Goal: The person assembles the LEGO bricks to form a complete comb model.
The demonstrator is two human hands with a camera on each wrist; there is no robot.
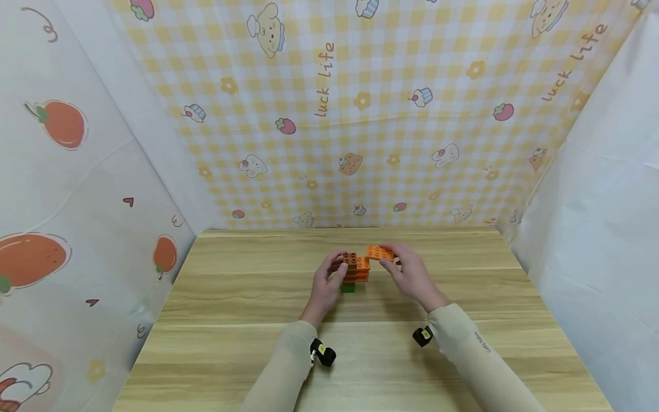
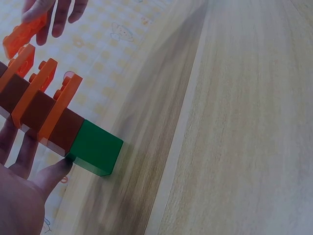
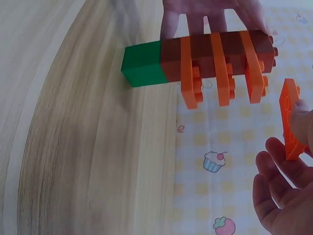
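Observation:
A tower of toy building bricks stands on the table, with a green brick (image 3: pixel 142 63) at its base. Above that, brown bricks (image 3: pixel 200 54) alternate with several thin orange bricks (image 2: pixel 61 107) that jut out to the right side. My left hand (image 1: pixel 324 286) grips the tower from its left, thumb in front. My right hand (image 1: pixel 413 278) pinches one loose flat orange brick (image 1: pixel 378 253) between thumb and fingers. In the right wrist view this orange brick (image 3: pixel 289 117) is apart from the tower, near its brown studded top.
A wood-grain table (image 1: pixel 231 343) lies under both hands. Behind it hangs a yellow checked cloth (image 1: pixel 319 143) with printed cakes and animals. White cloths (image 1: pixel 592 200) flank the sides. Small black cameras (image 1: pixel 324 353) sit at both wrists.

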